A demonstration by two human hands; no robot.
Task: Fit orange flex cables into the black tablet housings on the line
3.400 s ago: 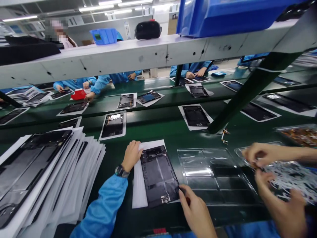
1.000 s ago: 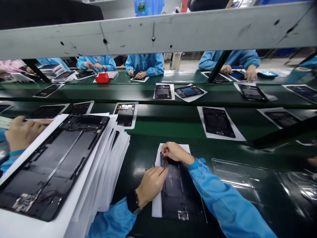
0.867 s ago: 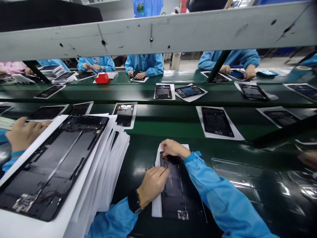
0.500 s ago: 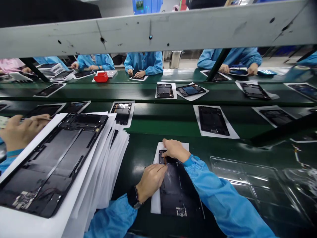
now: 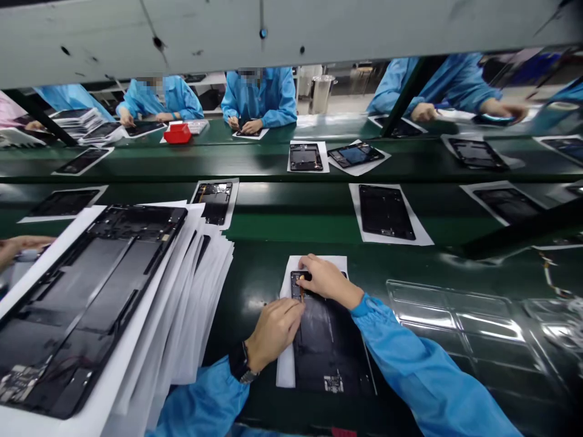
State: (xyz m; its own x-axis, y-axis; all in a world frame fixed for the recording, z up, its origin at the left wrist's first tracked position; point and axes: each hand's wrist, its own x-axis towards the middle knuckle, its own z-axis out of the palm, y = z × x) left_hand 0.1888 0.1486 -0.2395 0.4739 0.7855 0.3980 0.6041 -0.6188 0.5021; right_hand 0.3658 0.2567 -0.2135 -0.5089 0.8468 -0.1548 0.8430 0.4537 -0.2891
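A black tablet back frame (image 5: 325, 346) lies on a white sheet (image 5: 286, 364) on the green bench in front of me. My right hand (image 5: 325, 280) rests on the frame's top left corner, fingers curled and pressing a small orange-brown flex part (image 5: 300, 295) there. My left hand (image 5: 273, 331) sits on the frame's left edge just below, fingers bent with the tips at the same part. Both arms wear blue sleeves, and the left wrist carries a black watch (image 5: 237, 364).
A tall fanned stack of frames on white sheets (image 5: 104, 291) fills the left. A clear plastic tray (image 5: 455, 315) lies to the right. More frames on sheets (image 5: 385, 212) sit on the green belt beyond. Several people in blue coats work across it. A grey shelf beam (image 5: 291, 30) runs overhead.
Earlier my right hand was at the frame's lower right corner; it has gone to the top left corner. My left hand has come down the left edge. The view tilted down.
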